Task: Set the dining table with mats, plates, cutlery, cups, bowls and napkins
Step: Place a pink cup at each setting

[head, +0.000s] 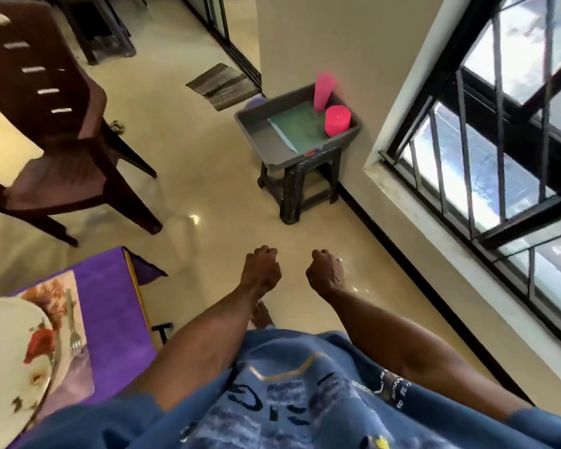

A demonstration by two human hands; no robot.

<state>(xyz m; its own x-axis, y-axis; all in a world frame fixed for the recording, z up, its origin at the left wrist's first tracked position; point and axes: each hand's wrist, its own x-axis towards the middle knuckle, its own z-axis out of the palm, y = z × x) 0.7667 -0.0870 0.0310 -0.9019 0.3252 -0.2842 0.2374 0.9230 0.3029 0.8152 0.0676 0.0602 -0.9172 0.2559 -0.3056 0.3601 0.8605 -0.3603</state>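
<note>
My left hand (261,268) and my right hand (325,271) hang side by side over the floor, fingers curled into loose fists, holding nothing. Ahead by the wall, a grey tray (266,137) sits on a dark stool (300,186). In the tray are a tall stack of pink cups (323,91), a short pink cup (337,120) and a green mat (297,126). At the lower left, the table's purple cloth (110,306) carries a floral mat (54,288), a white flowered plate (13,348) and a fork (73,325) beside it.
A dark brown plastic chair (49,124) stands at the left. A barred window (499,124) runs along the right wall. A striped doormat (223,85) lies by the sliding door at the back. Glossy cream floor lies between me and the stool.
</note>
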